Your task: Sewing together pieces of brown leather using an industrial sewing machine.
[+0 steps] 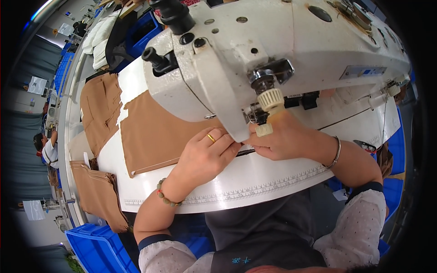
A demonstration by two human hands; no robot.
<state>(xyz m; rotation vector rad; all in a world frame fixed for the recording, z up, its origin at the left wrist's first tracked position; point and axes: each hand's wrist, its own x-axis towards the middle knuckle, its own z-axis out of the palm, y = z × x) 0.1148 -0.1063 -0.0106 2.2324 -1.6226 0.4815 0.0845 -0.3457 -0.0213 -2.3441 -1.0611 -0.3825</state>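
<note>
A white industrial sewing machine with black knobs and cream dials arches over a white worktable with a printed ruler edge. A brown fabric panel with a seam line along its lower edge lies under the machine head. My left hand, wearing a gold ring, has its fingers curled on that panel's edge beside the needle area. My right hand, with a bangle at the wrist, is closed just right of it, its fingertips partly hidden by the machine's parts, so what they hold is unclear.
More brown pieces and a folded brown stack lie at the left. Blue bins stand below left, at right and at the back, near white folded cloth. A co-worker is at the far left.
</note>
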